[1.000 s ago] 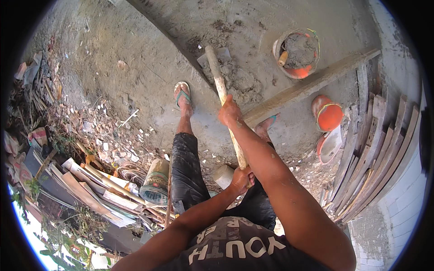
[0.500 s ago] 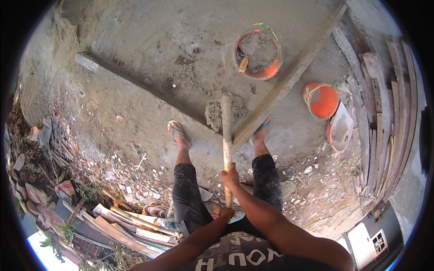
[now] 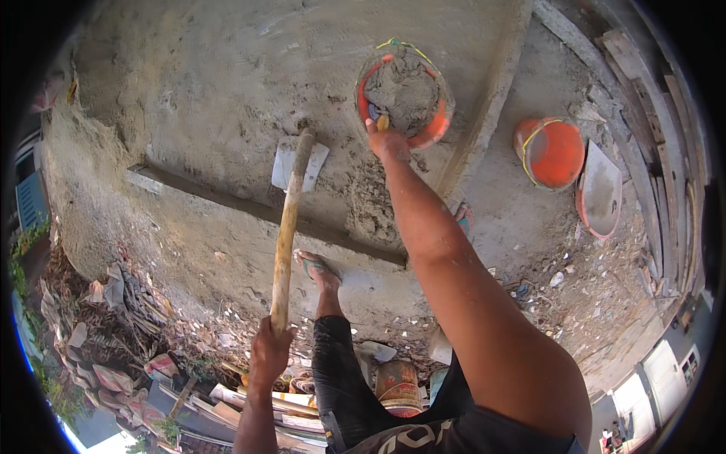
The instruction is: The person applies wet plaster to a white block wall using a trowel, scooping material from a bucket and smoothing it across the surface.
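Note:
My left hand (image 3: 272, 352) is closed round the lower end of a long wooden handle. This is a hoe (image 3: 286, 234), its pale flat blade resting on wet mortar ahead of me. Outstretched, my right hand (image 3: 390, 142) is at the near rim of an orange bucket (image 3: 431, 132) and closes on the short wooden handle of a trowel (image 3: 383, 121). Grey mortar (image 3: 404, 89) fills that bucket and hides most of the trowel's blade. A heap of mortar (image 3: 372, 200) lies between the hoe blade and the corner of two form boards.
One long board (image 3: 265, 216) crosses by my left foot; another board (image 3: 488, 106) runs away on the right. Beyond it stand a second orange bucket (image 3: 556, 153) and a shallow pan (image 3: 602, 189). Planks (image 3: 643, 129) are stacked far right. Rubble and debris lie near my legs.
My right hand has left the hoe and reached forward to the trowel in the bucket. The hoe, now in my left hand only, has swung left, its blade out of the mortar heap.

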A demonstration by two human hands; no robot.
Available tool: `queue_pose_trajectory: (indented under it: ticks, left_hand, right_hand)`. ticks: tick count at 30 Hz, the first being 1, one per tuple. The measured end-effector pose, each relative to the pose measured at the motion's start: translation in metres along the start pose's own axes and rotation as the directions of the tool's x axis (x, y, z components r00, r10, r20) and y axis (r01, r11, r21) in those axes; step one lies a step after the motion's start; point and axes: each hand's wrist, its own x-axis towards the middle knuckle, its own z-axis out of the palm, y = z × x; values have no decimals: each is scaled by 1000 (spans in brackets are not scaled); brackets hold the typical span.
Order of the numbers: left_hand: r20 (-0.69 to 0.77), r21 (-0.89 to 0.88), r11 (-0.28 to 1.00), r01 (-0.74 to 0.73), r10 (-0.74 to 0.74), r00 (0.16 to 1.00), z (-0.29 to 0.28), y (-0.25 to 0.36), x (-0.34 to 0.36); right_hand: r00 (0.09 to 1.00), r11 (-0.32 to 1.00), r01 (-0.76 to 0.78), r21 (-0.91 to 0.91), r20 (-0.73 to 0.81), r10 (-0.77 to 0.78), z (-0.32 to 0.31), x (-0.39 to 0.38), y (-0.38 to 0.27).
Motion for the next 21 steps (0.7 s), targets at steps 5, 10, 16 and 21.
queue_pose_trajectory:
  ticks: [5,10,16,21]
  left_hand:
    - [-427,241,949,-206,294,855,-67,45,49]
    - [-648,217,932,-289,359,671,-125,34,72]
    - [-521,90,928,-362,354,777,-168,59,111]
    - [-507,-45,919,-393,318,801,-177,35,122]
  right_hand:
    - [865,938,346,32,376,-332,-11,75,32]
    - [852,837,38,546,420,-313,-92,-76,69]
    - [767,632,530,-565,1,-642,-214,-75,96]
    - [555,496,559,-664,-145,-819,-189,20,34]
